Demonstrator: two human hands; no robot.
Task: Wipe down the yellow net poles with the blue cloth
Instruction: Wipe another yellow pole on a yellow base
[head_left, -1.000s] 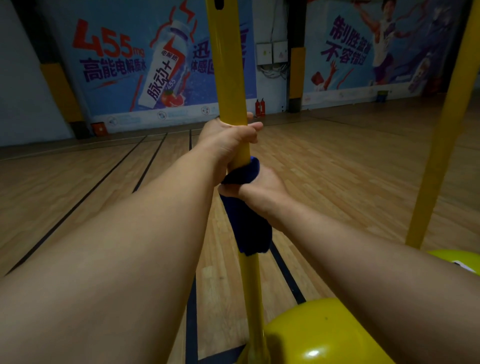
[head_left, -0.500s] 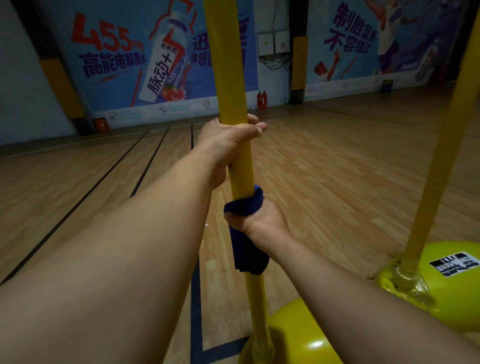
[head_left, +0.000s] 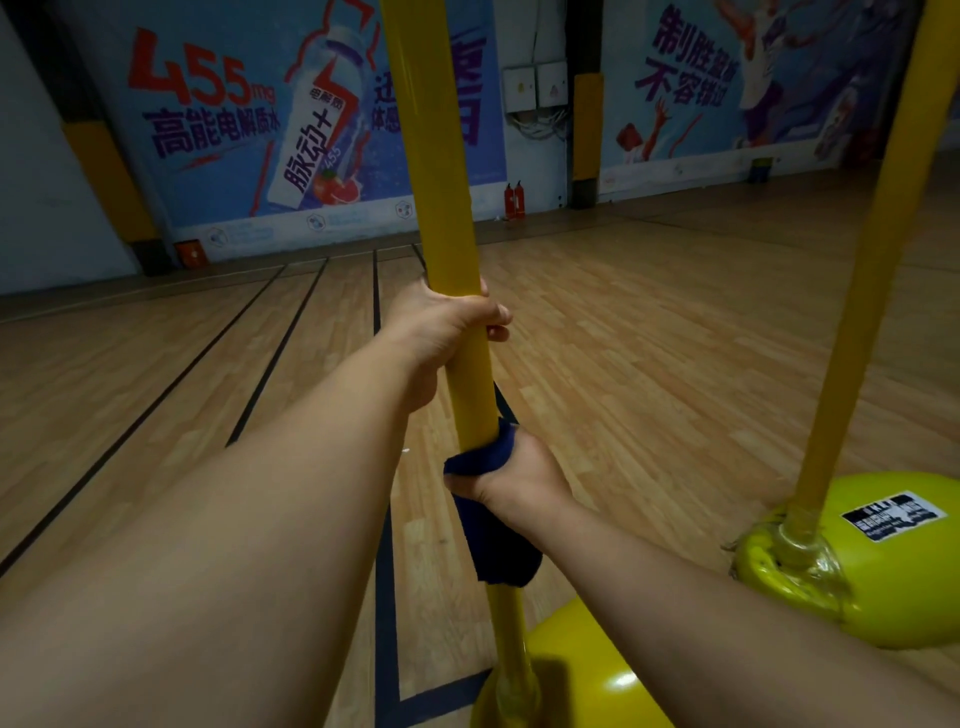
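At centre frame, the near pole (head_left: 441, 208) stood glossy yellow and upright. Left hand (head_left: 441, 325) fingers curled tightly around it; lower down, the right hand (head_left: 519, 475) clenched the dark blue cloth (head_left: 493, 545) against the shaft. Count: two poles, second pole (head_left: 878, 260) at right; two yellow bases (head_left: 893, 582); one cloth.
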